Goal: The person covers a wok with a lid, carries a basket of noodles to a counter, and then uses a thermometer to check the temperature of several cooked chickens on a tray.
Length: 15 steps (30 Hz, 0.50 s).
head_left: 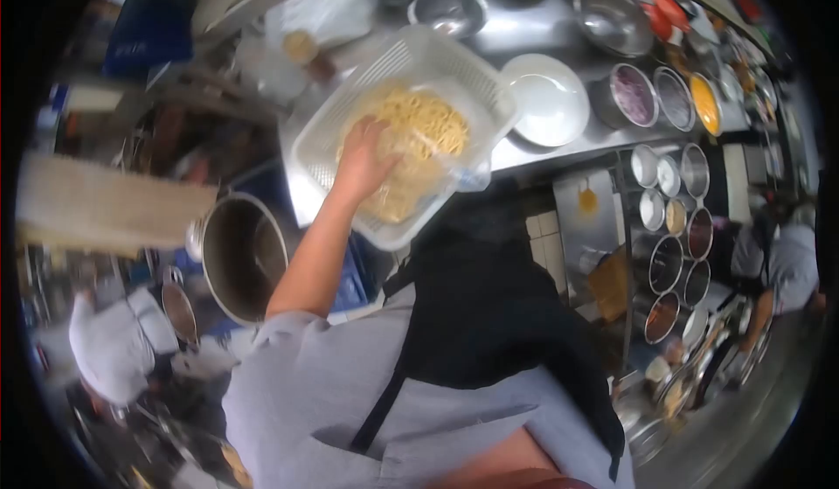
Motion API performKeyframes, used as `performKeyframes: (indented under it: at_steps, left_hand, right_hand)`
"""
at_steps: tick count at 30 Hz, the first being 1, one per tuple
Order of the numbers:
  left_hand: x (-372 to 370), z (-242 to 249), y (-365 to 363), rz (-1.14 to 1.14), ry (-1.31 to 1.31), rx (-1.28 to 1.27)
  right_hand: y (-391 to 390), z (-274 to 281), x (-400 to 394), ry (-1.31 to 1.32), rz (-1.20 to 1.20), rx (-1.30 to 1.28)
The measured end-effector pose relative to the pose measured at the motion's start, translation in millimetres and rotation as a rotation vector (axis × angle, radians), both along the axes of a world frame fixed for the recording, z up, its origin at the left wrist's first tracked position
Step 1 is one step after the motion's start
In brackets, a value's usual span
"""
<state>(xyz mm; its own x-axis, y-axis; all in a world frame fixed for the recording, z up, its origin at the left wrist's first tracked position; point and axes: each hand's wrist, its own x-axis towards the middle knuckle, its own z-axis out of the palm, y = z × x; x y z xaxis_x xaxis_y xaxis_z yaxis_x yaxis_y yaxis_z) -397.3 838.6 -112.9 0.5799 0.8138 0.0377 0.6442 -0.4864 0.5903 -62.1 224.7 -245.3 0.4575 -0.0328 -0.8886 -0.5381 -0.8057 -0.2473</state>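
My hand in the noodles

My left hand (pixel 363 161) lies, fingers spread I think, on the noodles (pixel 419 144) in the white basket (pixel 345 122); gripping or not, I cannot tell. Just beyond my fingers sits a white plate (pixel 549 100).

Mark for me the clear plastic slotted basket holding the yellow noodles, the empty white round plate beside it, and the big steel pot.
clear plastic slotted basket (pixel 472 74): head view, far slotted wall.
white round plate (pixel 549 98): head view, bare middle.
big steel pot (pixel 236 257): head view, inner wall.
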Motion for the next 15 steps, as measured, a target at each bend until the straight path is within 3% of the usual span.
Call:
performKeyframes:
  at_steps: [5,11,13,15]
  left_hand:
    - [-0.8,11.4,-17.6,0.05,0.091,0.14]
    - [-9.7,-5.1,-40.5,0.034,0.226,0.08]
    - [-14.7,-9.9,-49.6,0.005,0.223,0.073]
    - [-21.1,-12.9,-57.5,0.01,0.271,-0.148]
  right_hand:
    - [-7.6,-4.5,20.2,-0.019,0.061,0.12]
    - [-14.5,-0.9,33.3,-0.073,0.044,0.282]
    - [-1.5,0.1,62.5,-0.161,-0.045,0.228]
    - [5.8,-3.6,88.7,-0.178,0.029,0.231]
